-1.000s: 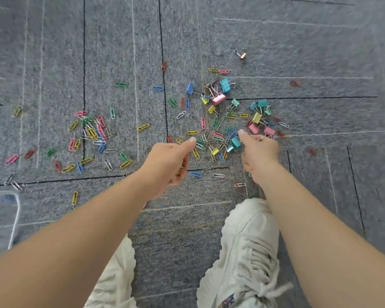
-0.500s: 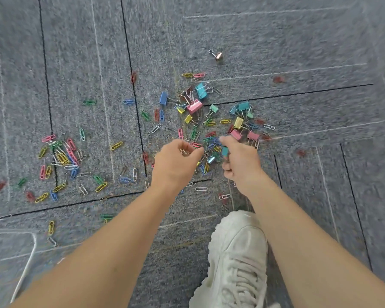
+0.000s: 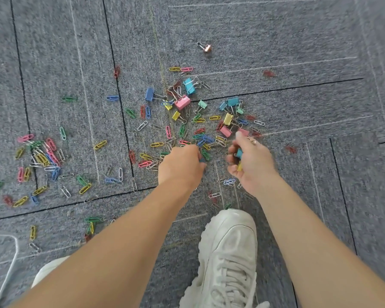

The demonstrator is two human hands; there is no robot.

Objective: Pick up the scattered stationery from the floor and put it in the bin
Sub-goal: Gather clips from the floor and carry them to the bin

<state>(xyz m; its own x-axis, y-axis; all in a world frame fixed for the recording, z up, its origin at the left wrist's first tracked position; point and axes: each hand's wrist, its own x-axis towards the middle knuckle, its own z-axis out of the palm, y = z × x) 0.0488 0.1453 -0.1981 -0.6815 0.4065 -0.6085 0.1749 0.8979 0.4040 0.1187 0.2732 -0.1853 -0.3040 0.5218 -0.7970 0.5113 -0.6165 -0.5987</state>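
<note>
- We log open carpet (image 3: 353,185) right of the heap: a wide approach.
- Dense heap of binder clips (image 3: 182,102) and paper clips (image 3: 200,138) ahead of us, hardly any bare floor between them.
- A second cluster (image 3: 42,156) lies well to the left, and the lane between is thinly strewn.
- Our white shoe (image 3: 229,252) blocks the near side between our forearms.
- Narrow gap between our left hand (image 3: 182,167) and right hand (image 3: 253,167).

Bright even light, faint soft shadows, motion blur on right hand (image 3: 251,161), wide-angle bending at edges
</note>
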